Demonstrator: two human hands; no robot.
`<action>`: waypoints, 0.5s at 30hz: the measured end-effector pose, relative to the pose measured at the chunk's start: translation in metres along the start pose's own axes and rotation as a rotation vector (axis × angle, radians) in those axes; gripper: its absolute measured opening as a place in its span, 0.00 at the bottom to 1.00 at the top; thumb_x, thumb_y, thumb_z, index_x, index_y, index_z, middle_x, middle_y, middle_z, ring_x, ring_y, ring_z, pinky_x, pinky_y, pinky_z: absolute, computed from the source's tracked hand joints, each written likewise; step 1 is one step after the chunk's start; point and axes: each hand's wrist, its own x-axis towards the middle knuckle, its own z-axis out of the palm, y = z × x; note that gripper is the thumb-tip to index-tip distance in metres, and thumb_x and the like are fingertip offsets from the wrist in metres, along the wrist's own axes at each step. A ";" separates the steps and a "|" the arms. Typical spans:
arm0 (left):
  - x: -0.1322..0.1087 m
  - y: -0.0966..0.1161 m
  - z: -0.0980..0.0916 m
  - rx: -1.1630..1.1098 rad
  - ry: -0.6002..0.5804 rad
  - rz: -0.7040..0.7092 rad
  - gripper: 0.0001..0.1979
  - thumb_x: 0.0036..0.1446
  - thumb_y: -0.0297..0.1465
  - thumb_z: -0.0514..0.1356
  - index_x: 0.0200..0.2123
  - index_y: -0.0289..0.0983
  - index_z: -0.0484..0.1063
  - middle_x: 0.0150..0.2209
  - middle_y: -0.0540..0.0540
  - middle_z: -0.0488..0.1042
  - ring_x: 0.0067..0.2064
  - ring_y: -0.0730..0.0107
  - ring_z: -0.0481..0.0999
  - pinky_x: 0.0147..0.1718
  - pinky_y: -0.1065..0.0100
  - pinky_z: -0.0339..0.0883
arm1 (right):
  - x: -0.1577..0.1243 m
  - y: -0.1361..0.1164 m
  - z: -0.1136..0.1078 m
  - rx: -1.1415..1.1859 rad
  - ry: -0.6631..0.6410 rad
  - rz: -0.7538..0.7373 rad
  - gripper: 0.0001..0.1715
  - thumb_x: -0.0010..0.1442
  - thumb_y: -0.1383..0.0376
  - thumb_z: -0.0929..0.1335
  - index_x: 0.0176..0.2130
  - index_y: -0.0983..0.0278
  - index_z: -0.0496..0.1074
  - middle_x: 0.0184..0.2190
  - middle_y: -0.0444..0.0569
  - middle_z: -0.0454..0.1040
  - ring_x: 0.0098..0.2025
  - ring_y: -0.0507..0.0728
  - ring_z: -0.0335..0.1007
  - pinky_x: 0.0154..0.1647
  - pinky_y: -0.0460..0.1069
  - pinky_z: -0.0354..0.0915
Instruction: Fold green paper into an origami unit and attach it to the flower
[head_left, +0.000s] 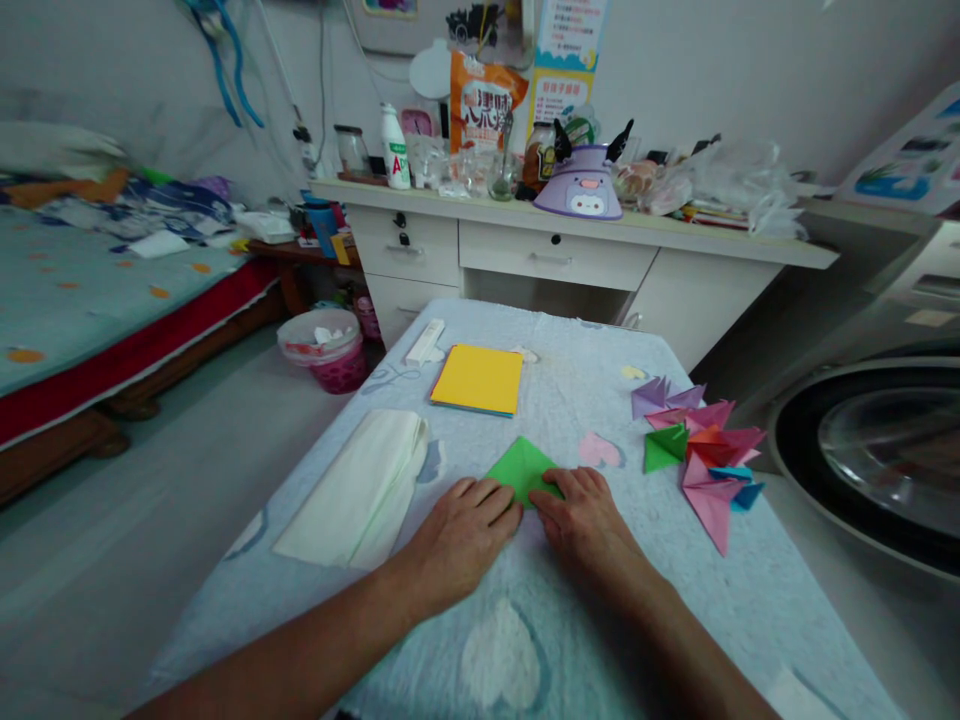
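Note:
A green sheet of origami paper [523, 462], folded to a diamond-like shape, lies flat on the cloth-covered table. From the left, my left hand [469, 530] presses its bent fingers onto the paper's near left edge. My right hand [581, 510] has thumb and fingers closed on the right corner. Both hands hide the near part of the sheet. Beyond them sits a stack of square paper [478, 378], yellow on top. Folded paper pieces [709, 440] in purple, pink, green, orange and blue are heaped at the right.
A folded white cloth or paper bundle [360, 490] lies left on the table [585, 350], with a white stick-shaped object [425, 342] behind it. A cluttered white desk [555, 250] stands beyond. A washing machine [892, 430] is at right, a pink bin [330, 365] at left.

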 end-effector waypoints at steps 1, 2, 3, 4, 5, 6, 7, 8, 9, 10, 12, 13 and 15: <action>-0.002 -0.001 -0.001 0.003 -0.004 -0.005 0.13 0.65 0.28 0.53 0.52 0.38 0.68 0.48 0.44 0.73 0.52 0.59 0.68 0.48 0.57 0.63 | 0.000 0.000 0.000 0.002 -0.003 0.006 0.12 0.63 0.69 0.66 0.43 0.59 0.78 0.46 0.54 0.74 0.44 0.62 0.68 0.49 0.57 0.58; -0.004 -0.001 -0.002 0.004 -0.006 -0.015 0.13 0.65 0.28 0.53 0.52 0.38 0.67 0.49 0.44 0.73 0.53 0.59 0.68 0.48 0.56 0.62 | 0.000 0.000 -0.001 0.002 -0.009 0.010 0.12 0.63 0.69 0.66 0.43 0.59 0.78 0.46 0.54 0.75 0.45 0.62 0.68 0.49 0.57 0.58; -0.007 -0.002 -0.002 0.004 -0.006 -0.029 0.13 0.65 0.29 0.53 0.52 0.38 0.67 0.50 0.44 0.73 0.53 0.58 0.68 0.48 0.56 0.62 | 0.001 -0.001 -0.001 0.003 -0.017 0.015 0.12 0.62 0.69 0.66 0.43 0.60 0.78 0.46 0.54 0.75 0.44 0.62 0.68 0.50 0.57 0.58; -0.010 -0.002 -0.003 0.002 -0.005 -0.046 0.13 0.65 0.30 0.54 0.52 0.38 0.67 0.51 0.44 0.72 0.54 0.58 0.67 0.49 0.55 0.62 | 0.001 -0.001 -0.002 0.004 -0.025 0.021 0.12 0.62 0.70 0.66 0.43 0.60 0.78 0.46 0.54 0.75 0.44 0.61 0.68 0.50 0.57 0.58; -0.014 -0.003 -0.003 0.000 -0.005 -0.064 0.13 0.65 0.30 0.54 0.52 0.39 0.67 0.52 0.44 0.72 0.54 0.57 0.67 0.49 0.55 0.61 | 0.001 -0.001 -0.002 0.007 -0.028 0.027 0.12 0.62 0.69 0.66 0.42 0.60 0.78 0.46 0.54 0.75 0.44 0.61 0.68 0.49 0.57 0.58; -0.018 -0.004 -0.003 -0.002 -0.006 -0.081 0.13 0.65 0.31 0.55 0.52 0.39 0.67 0.52 0.44 0.72 0.54 0.57 0.67 0.50 0.54 0.61 | 0.001 -0.001 -0.002 0.012 -0.028 0.034 0.11 0.63 0.69 0.66 0.42 0.61 0.78 0.46 0.54 0.75 0.44 0.61 0.67 0.50 0.57 0.57; -0.022 -0.005 -0.004 0.000 -0.004 -0.098 0.13 0.65 0.31 0.55 0.52 0.39 0.67 0.53 0.45 0.72 0.55 0.57 0.67 0.50 0.54 0.60 | 0.001 -0.001 -0.002 0.020 -0.025 0.042 0.11 0.63 0.69 0.66 0.42 0.61 0.78 0.45 0.54 0.75 0.44 0.61 0.67 0.50 0.57 0.57; -0.026 -0.006 -0.004 0.004 -0.004 -0.116 0.13 0.64 0.31 0.55 0.52 0.40 0.67 0.53 0.45 0.72 0.55 0.57 0.67 0.51 0.54 0.60 | 0.001 -0.001 -0.002 0.030 -0.024 0.052 0.11 0.63 0.68 0.66 0.41 0.61 0.78 0.45 0.53 0.75 0.44 0.61 0.67 0.50 0.56 0.57; -0.030 -0.008 -0.005 0.009 0.001 -0.131 0.13 0.64 0.31 0.56 0.52 0.40 0.68 0.53 0.45 0.72 0.55 0.57 0.67 0.51 0.53 0.59 | 0.002 -0.001 -0.002 0.040 -0.024 0.063 0.10 0.63 0.68 0.66 0.41 0.62 0.77 0.44 0.53 0.75 0.44 0.61 0.67 0.50 0.56 0.57; -0.033 -0.009 -0.006 0.017 -0.004 -0.143 0.13 0.63 0.31 0.57 0.51 0.40 0.68 0.53 0.45 0.72 0.54 0.57 0.67 0.51 0.54 0.59 | 0.002 -0.002 -0.002 0.048 -0.027 0.074 0.10 0.63 0.68 0.66 0.41 0.62 0.77 0.44 0.52 0.75 0.44 0.61 0.67 0.50 0.56 0.57; -0.039 -0.012 -0.007 0.038 -0.016 -0.163 0.14 0.62 0.31 0.58 0.51 0.39 0.68 0.52 0.44 0.72 0.54 0.57 0.67 0.51 0.54 0.59 | 0.003 -0.002 -0.001 0.057 -0.033 0.101 0.09 0.63 0.67 0.65 0.40 0.63 0.76 0.43 0.52 0.75 0.44 0.61 0.67 0.50 0.56 0.56; -0.041 -0.013 -0.008 0.052 -0.022 -0.169 0.14 0.62 0.31 0.58 0.51 0.39 0.68 0.52 0.44 0.72 0.54 0.57 0.67 0.51 0.54 0.60 | 0.004 -0.003 -0.001 0.060 -0.035 0.115 0.09 0.64 0.67 0.65 0.40 0.64 0.76 0.43 0.52 0.75 0.44 0.61 0.67 0.50 0.56 0.56; -0.045 -0.015 -0.009 0.084 -0.031 -0.175 0.14 0.62 0.31 0.59 0.50 0.38 0.69 0.51 0.44 0.73 0.53 0.57 0.68 0.51 0.55 0.60 | 0.004 -0.004 0.001 0.064 -0.030 0.143 0.09 0.64 0.66 0.65 0.40 0.64 0.75 0.42 0.53 0.74 0.44 0.61 0.66 0.50 0.56 0.56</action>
